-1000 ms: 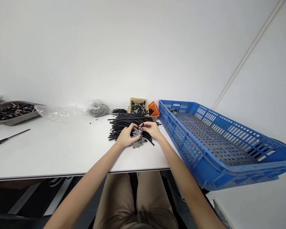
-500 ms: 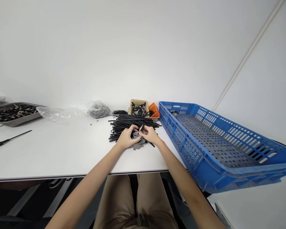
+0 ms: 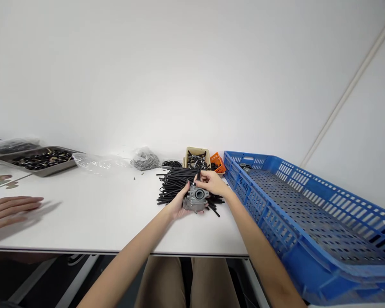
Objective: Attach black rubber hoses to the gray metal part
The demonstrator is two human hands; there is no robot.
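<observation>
My left hand (image 3: pixel 177 207) is closed around the side of a grey metal carburetor (image 3: pixel 195 202), whose round bore faces me. At its top, my right hand (image 3: pixel 213 183) pinches a short black part (image 3: pixel 198 175), which stands upright. Whether that part is a tube or a cap, and how it is joined to the carburetor, I cannot tell. Just behind both hands lies a pile of black rubber tubes (image 3: pixel 173 184), partly covered by them.
A blue crate (image 3: pixel 259 205) stands at the right. Behind the tubes are a beige bin (image 3: pixel 197 150) and an orange basket (image 3: pixel 218 160). Further left lie a bag of grey parts (image 3: pixel 145 160), clear plastic (image 3: pixel 99 164) and a metal tray (image 3: pixel 46 172). Another person's hand (image 3: pixel 11 210) rests at far left.
The carburetor has been raised and turned, so its bore now shows. My left hand has shifted lower on it. Another person's hand has appeared at left, and the screwdriver no longer shows.
</observation>
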